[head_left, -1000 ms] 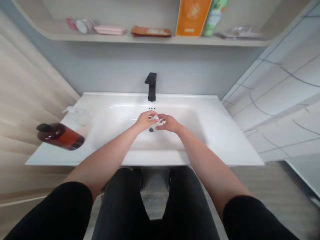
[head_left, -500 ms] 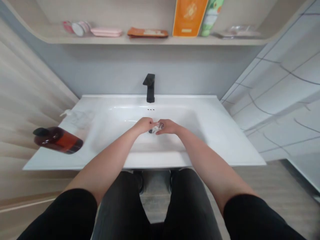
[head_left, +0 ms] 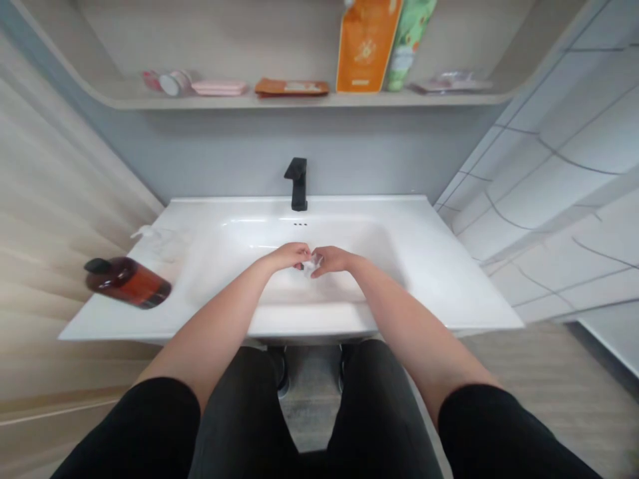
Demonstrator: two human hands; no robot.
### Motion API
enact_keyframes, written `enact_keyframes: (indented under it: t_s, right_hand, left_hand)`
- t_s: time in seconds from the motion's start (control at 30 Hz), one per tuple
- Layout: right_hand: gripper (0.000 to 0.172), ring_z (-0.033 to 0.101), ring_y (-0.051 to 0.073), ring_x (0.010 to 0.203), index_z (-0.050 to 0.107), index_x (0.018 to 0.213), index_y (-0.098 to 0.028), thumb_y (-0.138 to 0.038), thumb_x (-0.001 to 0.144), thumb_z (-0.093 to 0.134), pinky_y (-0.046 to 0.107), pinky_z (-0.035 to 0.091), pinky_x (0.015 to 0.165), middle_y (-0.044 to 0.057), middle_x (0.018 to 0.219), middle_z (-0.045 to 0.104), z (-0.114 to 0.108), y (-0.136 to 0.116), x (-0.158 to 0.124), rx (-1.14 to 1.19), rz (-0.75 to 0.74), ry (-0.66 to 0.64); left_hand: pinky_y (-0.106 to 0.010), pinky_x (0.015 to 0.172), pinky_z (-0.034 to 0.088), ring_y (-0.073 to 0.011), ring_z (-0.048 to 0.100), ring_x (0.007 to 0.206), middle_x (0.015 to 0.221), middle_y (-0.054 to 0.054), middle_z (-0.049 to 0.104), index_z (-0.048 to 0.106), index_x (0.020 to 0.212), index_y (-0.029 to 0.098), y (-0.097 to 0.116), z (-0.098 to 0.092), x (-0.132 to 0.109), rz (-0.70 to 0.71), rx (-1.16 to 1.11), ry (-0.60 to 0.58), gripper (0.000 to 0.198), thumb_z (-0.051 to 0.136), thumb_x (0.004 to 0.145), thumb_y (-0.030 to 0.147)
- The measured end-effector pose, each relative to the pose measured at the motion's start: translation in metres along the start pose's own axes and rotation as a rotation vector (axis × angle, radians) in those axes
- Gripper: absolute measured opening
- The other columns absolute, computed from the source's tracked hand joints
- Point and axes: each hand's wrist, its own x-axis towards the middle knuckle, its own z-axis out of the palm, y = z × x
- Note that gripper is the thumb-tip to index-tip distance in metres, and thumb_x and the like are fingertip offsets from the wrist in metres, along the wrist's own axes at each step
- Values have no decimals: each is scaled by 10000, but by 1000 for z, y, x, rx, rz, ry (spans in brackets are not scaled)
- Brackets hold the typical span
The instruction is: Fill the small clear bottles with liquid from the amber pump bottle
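Observation:
Over the basin of the white sink (head_left: 239,279), both my hands meet around a small whitish, see-through thing (head_left: 311,266). My right hand (head_left: 331,259) curls around its right side, fingers bent. From the left, my left hand (head_left: 292,256) reaches to it with thumb and fingers closed at its edge. A small dark patch shows just under the left fingertips; what it is I cannot make out. The thing's exact kind is too small and blurred to tell. Behind the hands stands a black faucet (head_left: 298,185), with no water seen running from it.
At the counter's left are a brown bottle (head_left: 128,282) with a black cap and a clear pump bottle (head_left: 162,243). Above, a shelf (head_left: 299,101) bears an orange pouch (head_left: 367,50), a green tube (head_left: 407,46) and several small packs. A beige curtain (head_left: 44,199) hangs left; tiled wall (head_left: 564,166) stands right.
The view has tilted up slightly, so shelf and faucet sit lower in it. My hands stay together over the basin, with the left fingers shifted a little on the whitish thing.

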Motion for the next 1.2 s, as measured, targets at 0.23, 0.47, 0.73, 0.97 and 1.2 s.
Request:
enact_keyframes:
  t_s: [0.23, 0.47, 0.73, 0.97, 1.2]
  right_hand:
    - [622, 801, 294, 1171, 776, 1287, -255, -538, 776, 991, 290, 580, 946, 57, 1305, 834, 0, 5, 2, -27, 22, 30]
    - [621, 808, 286, 1134, 776, 1290, -252, -516, 772, 994, 284, 587, 903, 54, 1256, 845, -2, 3, -1, 5, -5, 2]
    - [592, 807, 303, 1138, 786, 1264, -254, -484, 765, 1006, 291, 586, 902, 61, 1266, 842, -1, 1, 1, -32, -9, -12]
    - [617, 801, 295, 1155, 769, 1288, -245, -458, 763, 1013, 305, 583, 949, 68, 1299, 830, -1, -3, 0, -34, -8, 11]
    - [674, 790, 301, 1189, 748, 1335, -243, -495, 767, 1009, 303, 571, 956, 73, 1329, 820, -1, -2, 1, -47, -7, 0]
  left_hand:
    - [-288, 636, 536, -181, 672, 634, 728, -37, 723, 744, 965, 193, -3, 2, 3, -33, -50, -21, 332, 677, 908, 513]
    - [-277, 604, 527, -187, 684, 635, 772, -24, 759, 721, 946, 212, -10, 2, 4, -45, 21, -110, 330, 868, 665, 300]
    - [-295, 587, 495, -170, 634, 570, 808, -67, 784, 761, 949, 203, 0, 1, 1, -100, 67, -61, 433, 770, 855, 625]
    - [-298, 566, 489, -181, 622, 542, 654, -58, 718, 719, 851, 191, 4, 3, 1, -137, 94, -40, 356, 720, 907, 543]
    - [-298, 579, 493, -182, 621, 540, 643, -38, 703, 684, 911, 204, 6, 2, -1, -139, 74, -51, 275, 767, 870, 463]
